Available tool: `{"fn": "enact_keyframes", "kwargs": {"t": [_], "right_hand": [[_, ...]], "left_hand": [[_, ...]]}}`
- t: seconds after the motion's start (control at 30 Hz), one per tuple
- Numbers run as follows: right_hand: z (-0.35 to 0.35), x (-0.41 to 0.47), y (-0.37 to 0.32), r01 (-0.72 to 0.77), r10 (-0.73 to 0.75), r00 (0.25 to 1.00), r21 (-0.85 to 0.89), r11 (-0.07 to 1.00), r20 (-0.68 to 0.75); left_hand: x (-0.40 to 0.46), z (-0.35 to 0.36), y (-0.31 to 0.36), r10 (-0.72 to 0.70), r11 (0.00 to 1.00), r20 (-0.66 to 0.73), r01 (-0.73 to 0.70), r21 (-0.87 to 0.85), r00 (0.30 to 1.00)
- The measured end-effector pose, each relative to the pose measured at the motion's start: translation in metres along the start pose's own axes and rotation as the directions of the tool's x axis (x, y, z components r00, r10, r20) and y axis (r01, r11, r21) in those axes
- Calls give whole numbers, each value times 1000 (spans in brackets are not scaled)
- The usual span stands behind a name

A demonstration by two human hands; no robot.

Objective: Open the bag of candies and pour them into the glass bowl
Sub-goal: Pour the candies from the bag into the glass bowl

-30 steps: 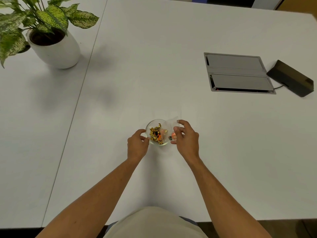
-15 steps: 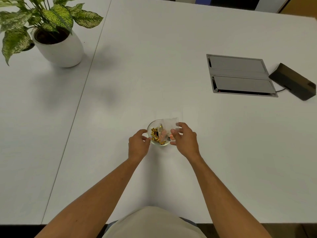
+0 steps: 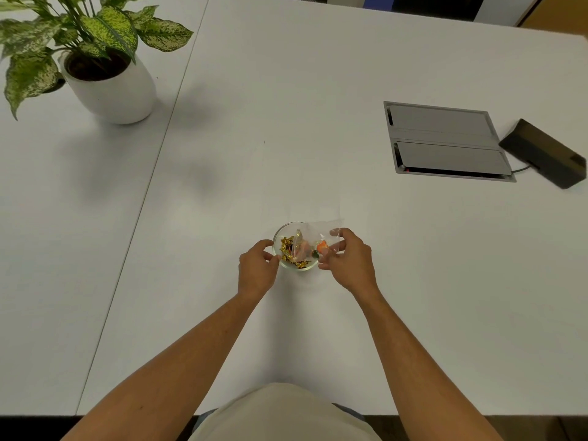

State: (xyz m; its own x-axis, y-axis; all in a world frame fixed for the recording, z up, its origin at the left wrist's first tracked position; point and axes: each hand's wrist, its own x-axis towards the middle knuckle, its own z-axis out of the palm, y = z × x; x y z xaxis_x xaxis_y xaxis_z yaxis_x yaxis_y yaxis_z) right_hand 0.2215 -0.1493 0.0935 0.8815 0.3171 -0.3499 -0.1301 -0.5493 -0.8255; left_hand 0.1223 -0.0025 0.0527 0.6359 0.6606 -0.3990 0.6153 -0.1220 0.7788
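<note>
Pour nearly finished: gold-wrapped candies (image 3: 290,252) fill the glass bowl (image 3: 277,234).
Right hand (image 3: 348,261) grips the tilted clear bag (image 3: 321,232), a few sweets left inside; left hand (image 3: 257,269) clasps the bowl's rim.

My 2 bare forearms reach forward, my left hand (image 3: 257,271) curled with thumb and fingertips pinched, my right hand (image 3: 349,261) palm-down with fingers bent in a grip.
</note>
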Motion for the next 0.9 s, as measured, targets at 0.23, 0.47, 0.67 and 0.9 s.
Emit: {"fn": "enact_keyframes", "kwargs": {"t": [0.23, 0.47, 0.67, 0.9], "right_hand": [[0, 0, 4, 17, -14, 998, 49, 999, -54], [-5, -3, 7, -1, 3, 1000, 167, 986, -9], [-7, -16, 22, -67, 68, 998, 408, 911, 11], [-3, -39, 39, -113, 66, 993, 589, 800, 101]], "left_hand": [[3, 1, -2, 0, 1000, 0, 0, 4, 1000], [5, 3, -9, 6, 1000, -24, -6, 8, 1000], [-9, 9, -9, -9, 992, -59, 1, -125, 998], [-22, 13, -13, -104, 855, 210, 195, -480, 972]]}}
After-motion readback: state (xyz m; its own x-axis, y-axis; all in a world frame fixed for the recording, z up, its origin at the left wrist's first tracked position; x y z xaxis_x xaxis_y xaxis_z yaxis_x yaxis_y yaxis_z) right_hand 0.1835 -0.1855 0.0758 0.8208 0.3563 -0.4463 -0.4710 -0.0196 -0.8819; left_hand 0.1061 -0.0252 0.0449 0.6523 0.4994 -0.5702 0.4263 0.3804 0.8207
